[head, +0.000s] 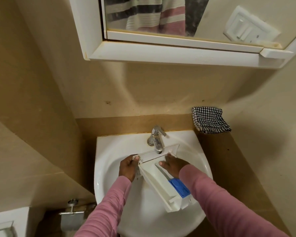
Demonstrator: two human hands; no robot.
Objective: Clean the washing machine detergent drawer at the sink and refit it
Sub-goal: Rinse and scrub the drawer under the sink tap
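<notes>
Now | left hand (128,167) grips drawer (162,184) | right hand (173,165) touches its inside

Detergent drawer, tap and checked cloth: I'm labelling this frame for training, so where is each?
detergent drawer (154,183), head view, on its white body.
tap (156,140), head view, on its chrome body.
checked cloth (210,120), head view, on the middle of its top face.
</notes>
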